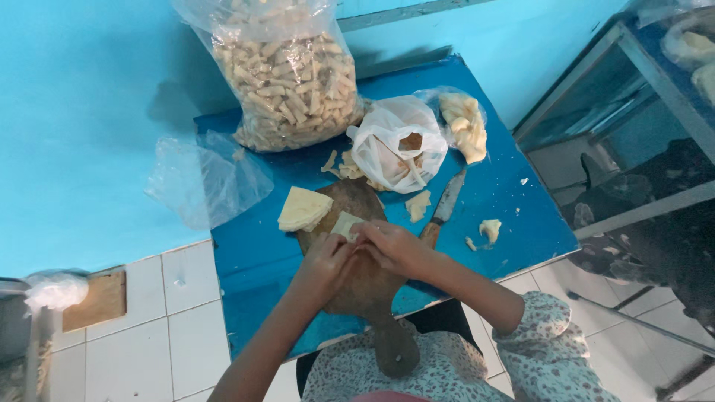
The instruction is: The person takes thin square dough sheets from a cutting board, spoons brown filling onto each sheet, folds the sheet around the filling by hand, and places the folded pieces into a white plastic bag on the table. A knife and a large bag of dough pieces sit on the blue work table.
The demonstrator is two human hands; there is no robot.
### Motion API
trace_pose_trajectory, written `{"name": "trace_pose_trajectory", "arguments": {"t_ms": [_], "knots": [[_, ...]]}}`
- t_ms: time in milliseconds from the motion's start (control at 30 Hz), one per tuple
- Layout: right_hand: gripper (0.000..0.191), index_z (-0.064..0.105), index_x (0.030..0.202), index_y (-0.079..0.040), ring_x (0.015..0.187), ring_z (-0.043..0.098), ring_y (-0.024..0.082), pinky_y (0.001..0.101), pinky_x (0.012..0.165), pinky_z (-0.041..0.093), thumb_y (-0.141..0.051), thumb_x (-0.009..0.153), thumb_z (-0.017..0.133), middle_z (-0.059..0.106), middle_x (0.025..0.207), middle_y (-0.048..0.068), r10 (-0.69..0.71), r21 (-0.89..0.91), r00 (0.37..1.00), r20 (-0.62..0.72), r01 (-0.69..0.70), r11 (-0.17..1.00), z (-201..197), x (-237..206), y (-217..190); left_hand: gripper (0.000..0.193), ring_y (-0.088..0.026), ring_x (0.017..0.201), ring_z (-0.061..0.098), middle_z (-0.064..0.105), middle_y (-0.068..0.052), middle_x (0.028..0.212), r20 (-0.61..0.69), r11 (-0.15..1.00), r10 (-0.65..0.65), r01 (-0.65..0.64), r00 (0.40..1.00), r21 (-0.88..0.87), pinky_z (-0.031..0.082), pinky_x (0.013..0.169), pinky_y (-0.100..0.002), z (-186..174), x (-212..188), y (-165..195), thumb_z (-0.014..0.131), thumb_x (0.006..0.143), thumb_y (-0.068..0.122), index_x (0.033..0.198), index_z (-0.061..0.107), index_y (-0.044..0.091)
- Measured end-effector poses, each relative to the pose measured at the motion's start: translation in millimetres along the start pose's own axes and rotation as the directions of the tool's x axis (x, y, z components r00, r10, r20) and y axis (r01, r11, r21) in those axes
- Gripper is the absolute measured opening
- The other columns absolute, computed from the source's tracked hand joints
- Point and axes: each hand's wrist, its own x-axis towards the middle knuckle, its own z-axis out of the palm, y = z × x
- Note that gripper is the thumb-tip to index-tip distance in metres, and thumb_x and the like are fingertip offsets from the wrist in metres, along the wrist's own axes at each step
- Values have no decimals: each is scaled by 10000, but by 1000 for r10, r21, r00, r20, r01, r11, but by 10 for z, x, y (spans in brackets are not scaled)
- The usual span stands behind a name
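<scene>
Now | dough sheet [345, 222] pinched in both grips | above wooden board [357, 199]

Lighting is even, moderately bright, with a cool blue cast. The large clear bag [287, 71] throws a soft shadow left onto the wall [89, 112]. Focus is slightly soft overall; the lower right corner is dim.

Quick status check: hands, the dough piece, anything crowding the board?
Both hands pinch dough piece over wooden board. Knife lies right, wrapper stack left.
</scene>
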Motion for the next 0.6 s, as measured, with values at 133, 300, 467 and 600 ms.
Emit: {"name": "trace_pose_trajectory", "arguments": {"t_ms": [133, 300, 467, 600], "knots": [[450, 523, 1295, -60, 934, 723, 347, 432, 768, 564, -3, 885, 700, 710, 946, 120, 91, 82, 995, 48, -94, 992, -31, 94, -13, 159, -366, 948, 622, 622, -155, 989, -10, 993, -116, 116, 993, -19, 511, 821, -461, 28, 10, 34, 671, 854, 22, 1012, 677, 15], [463, 506, 1279, -48, 909, 723, 351, 432, 742, 561, 20, 859, 689, 700, 933, 117, 103, 93, 993, 59, -108, 990, -69, 139, -13, 151, -396, 956, 626, 649, -164, 975, -15, 944, -249, 239, 968, -226, 495, 811, -491, 11, 74, 25, 634, 889, -38, 1031, 671, -2], [424, 540, 1253, -49, 968, 698, 356, 440, 771, 549, -22, 865, 708, 695, 977, 129, -118, -69, 993, -9, 117, 991, -73, 104, 0, 105, -385, 951, 624, 624, -167, 938, -16, 943, -288, 281, 957, -180, 503, 803, -479, 27, 122, -35, 693, 826, -2, 924, 665, 22], [369, 579, 1228, -80, 915, 688, 338, 433, 742, 550, -110, 906, 757, 681, 940, 138, -142, -166, 987, 79, 154, 974, -93, 89, -22, 102, -382, 947, 616, 601, -173, 938, -6, 942, -297, 292, 955, -164, 499, 795, -474, 47, 116, -91, 710, 833, 39, 918, 657, 18]]}}
